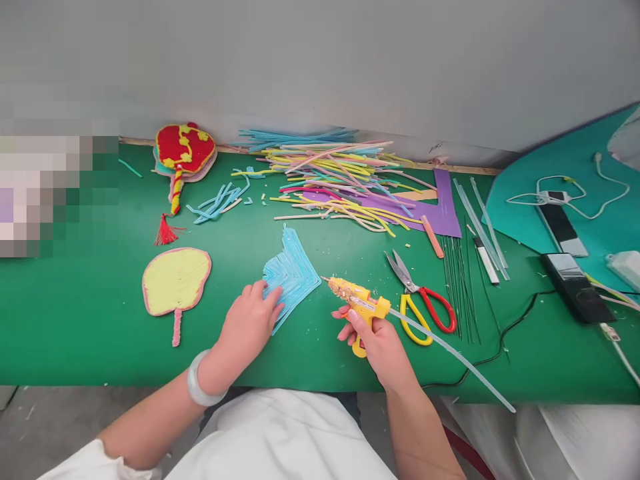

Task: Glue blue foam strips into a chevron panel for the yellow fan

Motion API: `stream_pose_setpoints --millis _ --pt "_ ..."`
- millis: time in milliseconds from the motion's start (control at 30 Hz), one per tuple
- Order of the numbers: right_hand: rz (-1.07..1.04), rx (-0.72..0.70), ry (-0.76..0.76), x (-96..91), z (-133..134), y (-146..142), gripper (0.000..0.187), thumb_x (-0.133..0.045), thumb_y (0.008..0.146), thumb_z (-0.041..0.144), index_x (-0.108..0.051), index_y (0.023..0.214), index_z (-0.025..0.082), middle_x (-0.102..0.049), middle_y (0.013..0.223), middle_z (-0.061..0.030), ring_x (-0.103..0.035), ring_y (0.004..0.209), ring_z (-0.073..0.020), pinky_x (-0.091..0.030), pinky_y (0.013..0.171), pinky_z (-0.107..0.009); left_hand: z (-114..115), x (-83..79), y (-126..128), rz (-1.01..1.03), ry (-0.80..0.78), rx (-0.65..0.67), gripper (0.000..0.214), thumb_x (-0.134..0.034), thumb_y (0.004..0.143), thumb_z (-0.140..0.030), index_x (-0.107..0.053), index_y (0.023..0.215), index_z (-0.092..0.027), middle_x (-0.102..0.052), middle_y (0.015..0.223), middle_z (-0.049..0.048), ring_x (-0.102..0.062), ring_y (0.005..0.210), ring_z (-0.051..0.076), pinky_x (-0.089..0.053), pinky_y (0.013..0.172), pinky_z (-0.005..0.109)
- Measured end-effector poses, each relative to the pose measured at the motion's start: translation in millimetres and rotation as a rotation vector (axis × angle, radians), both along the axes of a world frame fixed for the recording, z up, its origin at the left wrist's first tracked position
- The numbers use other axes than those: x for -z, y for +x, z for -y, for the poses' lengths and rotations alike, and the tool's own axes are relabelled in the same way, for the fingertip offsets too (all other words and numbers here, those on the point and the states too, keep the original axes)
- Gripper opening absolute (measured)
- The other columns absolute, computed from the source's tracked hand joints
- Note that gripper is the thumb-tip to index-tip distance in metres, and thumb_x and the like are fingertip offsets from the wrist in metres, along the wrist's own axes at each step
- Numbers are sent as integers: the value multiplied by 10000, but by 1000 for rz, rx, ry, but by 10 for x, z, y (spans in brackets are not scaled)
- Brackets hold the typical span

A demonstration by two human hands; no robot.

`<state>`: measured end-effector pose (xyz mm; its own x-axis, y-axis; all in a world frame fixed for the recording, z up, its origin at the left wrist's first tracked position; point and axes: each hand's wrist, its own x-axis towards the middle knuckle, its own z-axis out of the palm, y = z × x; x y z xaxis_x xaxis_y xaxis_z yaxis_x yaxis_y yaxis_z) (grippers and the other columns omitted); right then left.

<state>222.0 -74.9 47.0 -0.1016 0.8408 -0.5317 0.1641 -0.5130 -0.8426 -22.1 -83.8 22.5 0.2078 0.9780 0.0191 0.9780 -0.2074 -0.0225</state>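
My left hand [249, 321] presses on the near corner of a light blue pipe-cleaner piece [293, 270] shaped like a pointed fan, flat on the green table [90, 320]. My right hand [376, 340] grips a yellow hot glue gun [357, 300]; its nozzle points left, close to the blue piece's right corner. A clear glue stick [450, 353] trails from the gun's back toward the table's near edge.
Red-and-yellow scissors [423, 303] lie right of the gun, beside thin dark wires [457, 287]. A pile of coloured pipe cleaners [335, 180] and purple paper [447, 213] sit behind. A yellow fan [175, 283] and a red fan [184, 150] lie left. Phones [573, 283] rest at right.
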Motion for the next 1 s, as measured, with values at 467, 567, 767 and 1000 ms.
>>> stream_pose_setpoints --millis 467,567,767,1000 --pt "54 2 -66 119 76 -75 588 -571 817 706 -725 978 161 -748 856 -83 -590 634 -135 -456 601 -260 -191 139 -135 431 55 376 180 -482 964 -114 -626 1064 -154 -643 1135 121 -582 1062 228 -510 905 402" --pt "60 17 -70 94 75 -91 581 -586 802 704 -721 964 163 -751 914 -96 -604 645 -140 -456 586 -259 -195 176 -155 437 -16 372 162 -498 964 -141 -606 1083 -160 -627 1137 120 -586 1059 233 -510 903 418" --pt "87 52 -97 99 66 -140 631 -595 762 733 -728 957 148 -750 867 -105 -608 633 -150 -469 585 -270 -138 205 -121 422 -54 344 193 -577 944 -218 -570 1126 -155 -589 1178 137 -550 1103 278 -494 926 473" --pt "88 76 -97 148 72 -185 601 -601 785 711 -735 969 155 -750 845 -93 -597 618 -139 -465 580 -262 -159 156 -86 356 -61 368 278 -601 923 -222 -594 1192 -153 -569 1196 165 -544 1105 303 -484 929 487"
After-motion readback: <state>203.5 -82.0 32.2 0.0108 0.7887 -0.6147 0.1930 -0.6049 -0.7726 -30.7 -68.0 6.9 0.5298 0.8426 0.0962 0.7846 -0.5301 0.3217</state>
